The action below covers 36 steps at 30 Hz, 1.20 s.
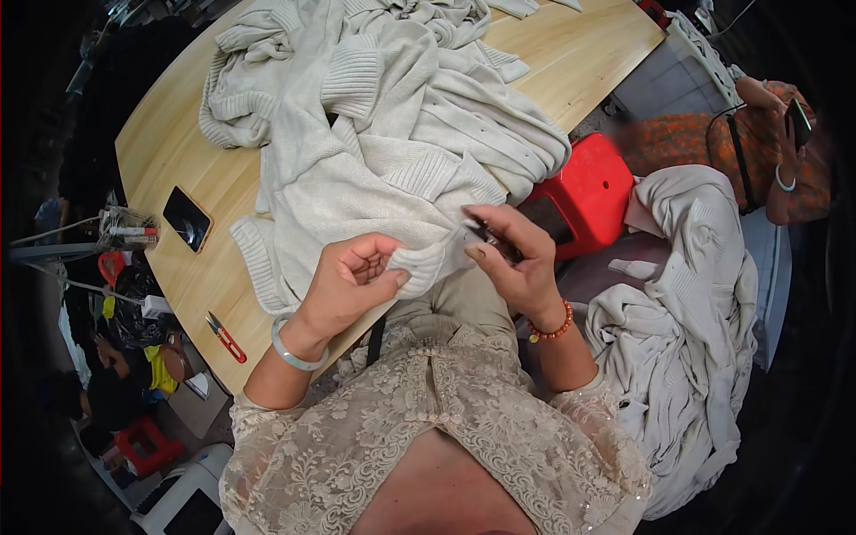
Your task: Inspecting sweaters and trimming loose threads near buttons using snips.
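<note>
A pale grey-beige knitted garment is spread over the near edge of the table, its front part hanging towards my lap. My left hand is closed, pinching a ribbed edge of the knit between thumb and fingers. Just to the right of that edge, my right hand is closed around a small dark tool that looks like thread snips; the fingers cover much of it. The snips' tip is close to the knit, and I cannot tell whether it touches.
More knitwear is heaped at the back of the wooden table. A phone and red-handled thread snips lie at left. On the right are a red stool, a pile of pale knits and a person holding a phone.
</note>
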{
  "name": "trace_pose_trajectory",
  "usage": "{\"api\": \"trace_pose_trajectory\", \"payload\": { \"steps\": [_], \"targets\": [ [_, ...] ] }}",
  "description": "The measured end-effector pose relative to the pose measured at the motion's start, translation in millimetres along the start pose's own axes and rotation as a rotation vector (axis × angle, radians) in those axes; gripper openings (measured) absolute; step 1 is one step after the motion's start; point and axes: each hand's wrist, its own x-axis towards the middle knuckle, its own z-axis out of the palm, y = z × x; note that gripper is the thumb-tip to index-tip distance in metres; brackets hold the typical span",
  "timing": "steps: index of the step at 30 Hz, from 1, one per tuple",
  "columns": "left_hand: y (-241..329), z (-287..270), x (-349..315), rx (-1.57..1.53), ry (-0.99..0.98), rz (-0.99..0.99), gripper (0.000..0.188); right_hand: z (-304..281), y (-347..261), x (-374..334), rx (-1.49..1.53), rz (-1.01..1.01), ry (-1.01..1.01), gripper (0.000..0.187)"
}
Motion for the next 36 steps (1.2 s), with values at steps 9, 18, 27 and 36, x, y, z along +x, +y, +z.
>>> {"api": "trace_pose_trajectory", "payload": {
  "steps": [9, 18, 27, 36],
  "targets": [
    [69.7, -27.1, -11.0, 0.892, 0.401, 1.016, 0.025, 10.3, 19.0, -1.8, -0.199, 0.156, -0.376, 0.046],
    [50.5, -48.2, 15.8, 0.913, 0.717, 1.082, 0.027, -7.9, -10.8, 33.1, -0.648, -0.439, 0.37, 0.032],
    [-8.6, -52.5, 11.9, 0.283, 0.524, 0.718, 0.022, 24.5, 6.0, 7.1, -0.156, 0.072, -0.174, 0.008],
    [-4.1, -34.6, -2.2, -0.196, 0.342, 0.629, 0.04, 65.9, -4.7, 40.3, -0.005, 0.029, -0.194, 0.031]
  ]
}}
